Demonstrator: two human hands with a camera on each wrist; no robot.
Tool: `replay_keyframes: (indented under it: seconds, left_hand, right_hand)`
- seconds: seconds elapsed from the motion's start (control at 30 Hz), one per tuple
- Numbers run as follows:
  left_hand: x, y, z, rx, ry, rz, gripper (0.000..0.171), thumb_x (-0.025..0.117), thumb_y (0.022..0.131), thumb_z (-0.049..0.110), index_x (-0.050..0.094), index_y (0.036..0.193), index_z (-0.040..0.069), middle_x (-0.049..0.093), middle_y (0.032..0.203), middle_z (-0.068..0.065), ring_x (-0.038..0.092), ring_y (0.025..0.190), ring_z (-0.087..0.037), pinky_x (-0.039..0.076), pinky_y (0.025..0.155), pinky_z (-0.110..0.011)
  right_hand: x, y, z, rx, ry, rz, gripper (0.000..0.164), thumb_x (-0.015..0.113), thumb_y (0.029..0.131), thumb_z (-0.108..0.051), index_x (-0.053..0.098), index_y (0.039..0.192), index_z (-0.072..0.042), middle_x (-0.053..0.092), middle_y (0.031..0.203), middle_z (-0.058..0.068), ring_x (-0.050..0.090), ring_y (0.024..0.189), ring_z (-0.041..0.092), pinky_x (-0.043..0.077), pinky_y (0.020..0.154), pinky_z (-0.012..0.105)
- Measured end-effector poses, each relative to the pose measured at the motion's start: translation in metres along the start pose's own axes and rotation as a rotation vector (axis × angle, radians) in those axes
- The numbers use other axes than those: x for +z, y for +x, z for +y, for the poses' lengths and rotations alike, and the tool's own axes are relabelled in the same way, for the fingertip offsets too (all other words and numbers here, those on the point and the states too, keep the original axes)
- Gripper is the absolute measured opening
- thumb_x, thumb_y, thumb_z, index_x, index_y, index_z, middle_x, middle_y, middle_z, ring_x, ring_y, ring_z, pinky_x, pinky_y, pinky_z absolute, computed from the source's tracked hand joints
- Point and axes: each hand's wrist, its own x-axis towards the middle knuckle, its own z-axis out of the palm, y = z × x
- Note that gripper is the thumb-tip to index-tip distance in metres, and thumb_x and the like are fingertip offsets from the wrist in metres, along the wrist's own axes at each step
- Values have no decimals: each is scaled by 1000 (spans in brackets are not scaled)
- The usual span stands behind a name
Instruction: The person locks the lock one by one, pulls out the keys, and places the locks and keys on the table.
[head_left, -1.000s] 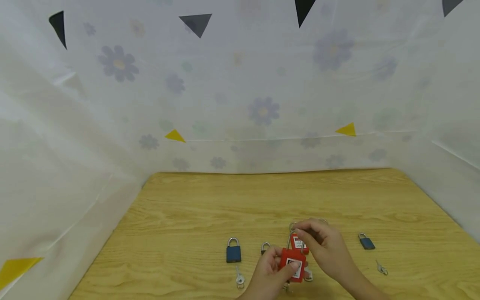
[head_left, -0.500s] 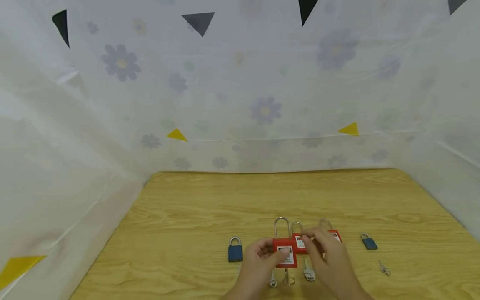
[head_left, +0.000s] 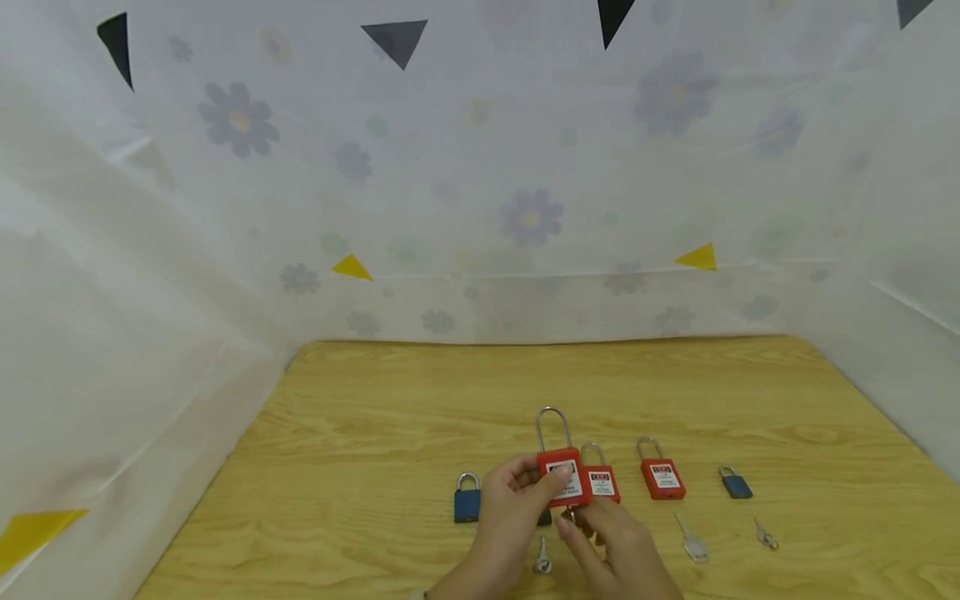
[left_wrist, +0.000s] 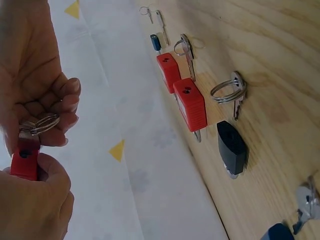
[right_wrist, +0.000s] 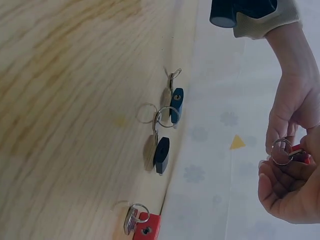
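Observation:
My left hand (head_left: 506, 517) grips a red padlock (head_left: 562, 492) with a white label, its thumb on the label. The lock's long steel shackle (head_left: 552, 417) points up, both legs meeting the body. Below it, my right hand (head_left: 618, 554) pinches a key (head_left: 570, 514) at the lock's underside. Steel rings (left_wrist: 46, 123) hang from that key in the left wrist view, near the right hand's curled fingers. Behind the held lock lies another red padlock (head_left: 602, 482), partly covered. How deep the key sits is hidden by fingers.
On the wooden table (head_left: 375, 400) lie a third red padlock (head_left: 662, 479), a blue padlock (head_left: 467, 504), a small blue padlock (head_left: 736, 483) and a dark padlock (left_wrist: 232, 147). Loose keys (head_left: 694, 546) lie in front of them. White flowered sheeting (head_left: 450, 167) walls the table's back and sides.
The held padlock has moved up and left with my left hand. My right hand has left the shackle and come down to the key under the lock.

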Motion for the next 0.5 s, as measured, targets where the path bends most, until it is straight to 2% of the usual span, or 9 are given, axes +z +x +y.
replay_keyframes:
  seconds: [0.2,0.27,0.33,0.43,0.47,0.5]
  left_hand:
    - [2,0,5,31,-18,30,28,71,80,15,63,100,-3,65,87,-4,58,78,-10,51,72,-21]
    - [2,-1,7,34,-14,35,27,72,79,14,63,99,-3,65,85,-3,57,77,-10,50,71,-20]
    - [2,-2,9,33,-10,31,27,71,80,14,63,99,-3,65,86,-3,58,78,-10,50,71,-21]
    - [2,-3,10,28,-2,27,26,70,81,14,63,100,-2,65,87,-3,58,78,-10,50,73,-22]
    - [2,-3,11,26,1,27,26,70,81,15,63,100,-2,66,87,-3,58,78,-10,50,73,-23]
    - [1,-3,11,26,1,24,26,70,81,15,63,100,-2,66,88,-3,58,79,-10,50,74,-23]
  right_hand:
    - [1,3,-3,-6,16,32,17,67,80,0,61,77,-15,56,75,-15,41,66,-7,38,50,16]
    - [0,4,-3,48,51,-15,14,66,82,0,62,79,-13,57,75,-12,42,66,-7,40,52,16]
    - [-5,5,-2,213,219,-160,1,62,87,-7,63,88,-8,58,79,-7,46,68,-5,43,56,17]
    - [-13,8,3,500,530,-376,26,49,96,-19,56,103,4,57,85,-2,52,73,2,47,65,19]
    - [-16,9,6,579,619,-425,33,44,99,-22,53,108,8,58,89,-1,54,76,4,49,68,21]
    - [-18,9,8,619,692,-464,37,41,100,-23,49,110,11,57,90,0,54,77,6,49,70,22]
